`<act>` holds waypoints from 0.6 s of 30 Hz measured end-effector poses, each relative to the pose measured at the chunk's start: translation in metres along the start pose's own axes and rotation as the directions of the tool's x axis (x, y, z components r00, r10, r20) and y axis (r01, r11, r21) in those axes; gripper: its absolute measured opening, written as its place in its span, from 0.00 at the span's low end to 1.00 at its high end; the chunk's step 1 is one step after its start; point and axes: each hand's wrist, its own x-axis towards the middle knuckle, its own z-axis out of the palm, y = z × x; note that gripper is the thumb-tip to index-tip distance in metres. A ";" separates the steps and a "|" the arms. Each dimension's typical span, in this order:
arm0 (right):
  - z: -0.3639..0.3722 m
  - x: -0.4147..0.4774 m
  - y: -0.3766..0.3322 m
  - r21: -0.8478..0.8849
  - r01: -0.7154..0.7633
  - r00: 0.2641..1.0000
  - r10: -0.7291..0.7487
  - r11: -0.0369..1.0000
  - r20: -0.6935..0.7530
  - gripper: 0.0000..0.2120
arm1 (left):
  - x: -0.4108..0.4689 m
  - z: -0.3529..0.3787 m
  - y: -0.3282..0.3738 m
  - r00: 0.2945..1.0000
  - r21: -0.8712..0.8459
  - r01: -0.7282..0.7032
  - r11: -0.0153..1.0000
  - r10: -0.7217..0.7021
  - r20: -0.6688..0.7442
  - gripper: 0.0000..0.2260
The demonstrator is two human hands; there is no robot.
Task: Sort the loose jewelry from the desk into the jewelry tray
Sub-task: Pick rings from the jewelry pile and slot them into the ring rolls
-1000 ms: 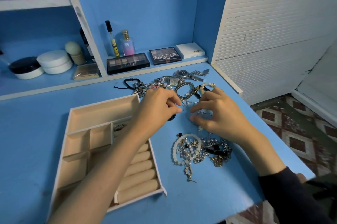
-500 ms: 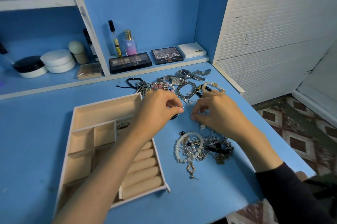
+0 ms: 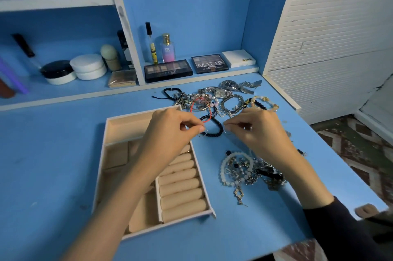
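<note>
The loose jewelry lay in two heaps on the blue desk (image 3: 53,154), to the right of the jewelry tray (image 3: 127,127). The far heap (image 3: 230,104) held chain bracelets, beads, a red cord (image 3: 194,104), a round-faced watch (image 3: 229,84) and a square-faced watch (image 3: 221,94). The near heap (image 3: 240,170) of pale beads and chains sat towards the desk's front edge. Between the heaps lay a black beaded bracelet (image 3: 213,134), with a hand at either end. The left hand (image 3: 170,131), reaching over the tray's far part, pinched a small silver hoop (image 3: 203,132) between thumb and forefinger. The right hand (image 3: 259,131) pinched a second thin hoop (image 3: 226,131) in its fingertips. Whether either hoop touched the bracelet could not be told. The tray had a long compartment at its far end, small square ones on the left, and padded ring rolls (image 3: 180,188) on the right. On the shelf behind stood two eyeshadow palettes (image 3: 168,70), a white box (image 3: 238,58) and a pink perfume bottle (image 3: 168,49).
</note>
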 end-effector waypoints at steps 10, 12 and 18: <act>0.026 -0.013 -0.036 0.305 0.000 0.999 -0.011 0.952 0.036 0.02 | -0.034 -0.023 -0.032 0.979 -0.132 -0.034 0.991 0.007 -0.202 0.07; 0.032 -0.015 -0.042 0.319 0.056 0.996 -0.075 0.946 0.048 0.04 | -0.038 -0.024 -0.036 0.968 -0.158 -0.037 0.987 -0.004 -0.252 0.07; 0.049 -0.016 -0.054 0.177 0.274 0.958 -0.285 0.945 0.038 0.01 | -0.037 -0.024 -0.045 0.948 -0.213 -0.031 0.976 -0.039 -0.317 0.04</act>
